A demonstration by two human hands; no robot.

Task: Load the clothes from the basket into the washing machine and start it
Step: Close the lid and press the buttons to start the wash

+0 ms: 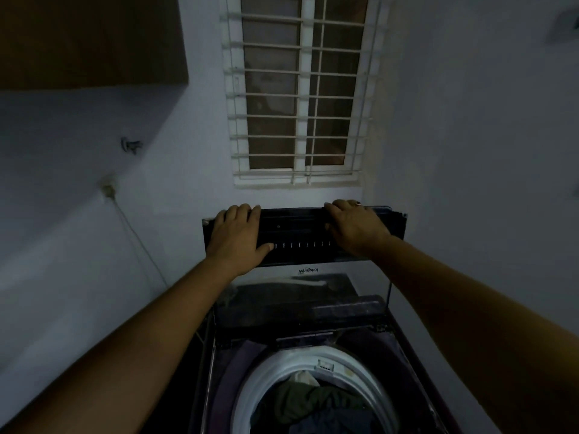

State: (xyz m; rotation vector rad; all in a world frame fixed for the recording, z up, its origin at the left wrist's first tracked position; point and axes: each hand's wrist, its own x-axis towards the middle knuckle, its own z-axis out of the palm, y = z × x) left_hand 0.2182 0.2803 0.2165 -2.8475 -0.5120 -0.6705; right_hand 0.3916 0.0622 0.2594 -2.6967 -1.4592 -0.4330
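Glass lid [300, 233] stands raised, left hand [238, 236] and right hand [357, 227] gripping its top edge with curled fingers [246, 210]; a slip could slam it above the clothes [313, 405].

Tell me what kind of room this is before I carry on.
Probably a home laundry or utility corner: a dark top-loading washing machine with its glass lid raised, mixed clothes in its white-rimmed drum, and a white barred window in the plain wall behind.
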